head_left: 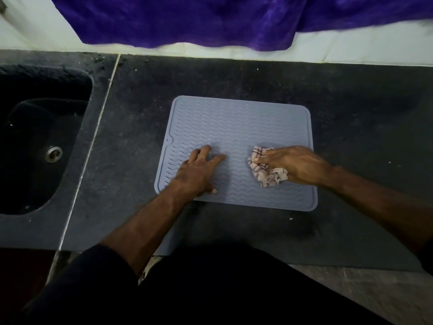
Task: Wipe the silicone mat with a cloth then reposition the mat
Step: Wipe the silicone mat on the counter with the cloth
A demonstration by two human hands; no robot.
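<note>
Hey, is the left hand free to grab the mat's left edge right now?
Probably yes. The left hand rests open on the mat, holding nothing, and the mat's left edge is bare, with only countertop beside it.

No text, label, brand or number can be read anywhere in this view. The silicone mat (pixel 236 127) bears only wavy ridges (no lettering).

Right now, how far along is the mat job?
Wiping is underway. The right hand grips the crumpled cloth on the silicone mat, near its front right. The left hand rests flat on the mat, fingers spread. How much is wiped cannot be told. Repositioning on the countertop remains.
</note>
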